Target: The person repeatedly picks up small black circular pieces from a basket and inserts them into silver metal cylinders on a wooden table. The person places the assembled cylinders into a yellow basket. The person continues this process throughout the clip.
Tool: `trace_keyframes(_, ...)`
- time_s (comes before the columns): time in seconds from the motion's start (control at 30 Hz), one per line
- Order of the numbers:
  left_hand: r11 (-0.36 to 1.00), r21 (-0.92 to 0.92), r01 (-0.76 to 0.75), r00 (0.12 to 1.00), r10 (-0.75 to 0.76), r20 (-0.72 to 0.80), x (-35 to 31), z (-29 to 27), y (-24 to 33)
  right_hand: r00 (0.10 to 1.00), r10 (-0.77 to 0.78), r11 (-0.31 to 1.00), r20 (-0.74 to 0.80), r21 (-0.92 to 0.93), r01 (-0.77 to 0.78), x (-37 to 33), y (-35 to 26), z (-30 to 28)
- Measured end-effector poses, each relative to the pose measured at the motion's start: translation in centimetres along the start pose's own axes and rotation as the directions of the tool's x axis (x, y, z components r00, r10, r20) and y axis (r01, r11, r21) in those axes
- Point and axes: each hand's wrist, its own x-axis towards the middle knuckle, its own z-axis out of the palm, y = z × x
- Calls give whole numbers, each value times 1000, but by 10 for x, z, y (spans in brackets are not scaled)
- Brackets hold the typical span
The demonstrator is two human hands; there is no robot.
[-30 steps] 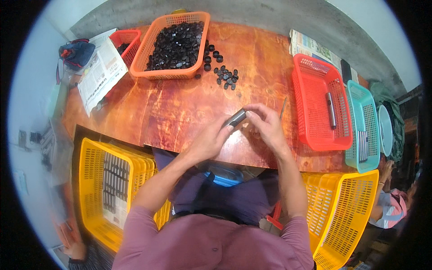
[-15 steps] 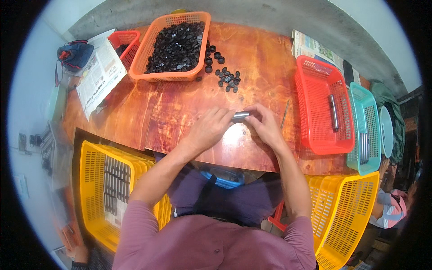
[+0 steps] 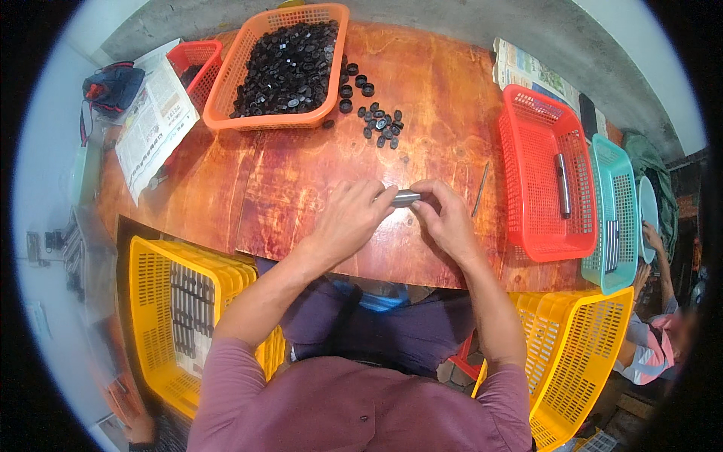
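Over the front part of the wooden table, my left hand (image 3: 351,217) and my right hand (image 3: 447,217) grip a short silver-grey metal tube (image 3: 405,198) from its two ends. The tube lies roughly level, and my fingers cover both ends, so I cannot tell whether anything is fitted there. Just beyond my hands lies a loose group of small black oval caps (image 3: 382,125). A few larger black round pieces (image 3: 346,92) sit beside the orange basket (image 3: 277,122), which is heaped with black pieces. Right of my right hand, a thin rod (image 3: 480,190) rests on the wood.
A red basket (image 3: 520,173) holding one tube (image 3: 563,186) and a teal basket (image 3: 599,203) with several tubes stand right. Yellow crates (image 3: 143,324) flank me below the table edge; the left one holds dark tubes. Newspaper (image 3: 158,128) lies far left. A co-worker's arm (image 3: 663,264) shows far right.
Both hands keep hold of the tube, with only a slight shift in finger position. The whole view has moved a little. At far right, a co-worker's raised arm has come into sight by the basin.
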Motion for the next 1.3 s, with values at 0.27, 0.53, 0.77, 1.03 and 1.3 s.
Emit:
trace_keyframes(0.27,996,-85,27,1000,-27,3,1,-2,-13,998,1,900,-67,-435,-30,73,-20,27)
trace_keyframes(0.53,995,-89,-37,999,34,-32,6,11,-23,959,-228,838,-171,-536,104,78,1,44)
trace_keyframes(0.77,991,-113,66,997,-62,46,1,11,-14,949,-273,847,-158,-508,159,74,-1,46)
trace_keyframes(1.03,988,-153,37,998,-29,54,2,9,-9,938,-278,810,-206,-576,114,63,-2,46)
trace_keyframes(1.3,990,-139,5,999,-10,-35,12,-5,-8,941,-146,866,-305,-499,-27,74,-4,47)
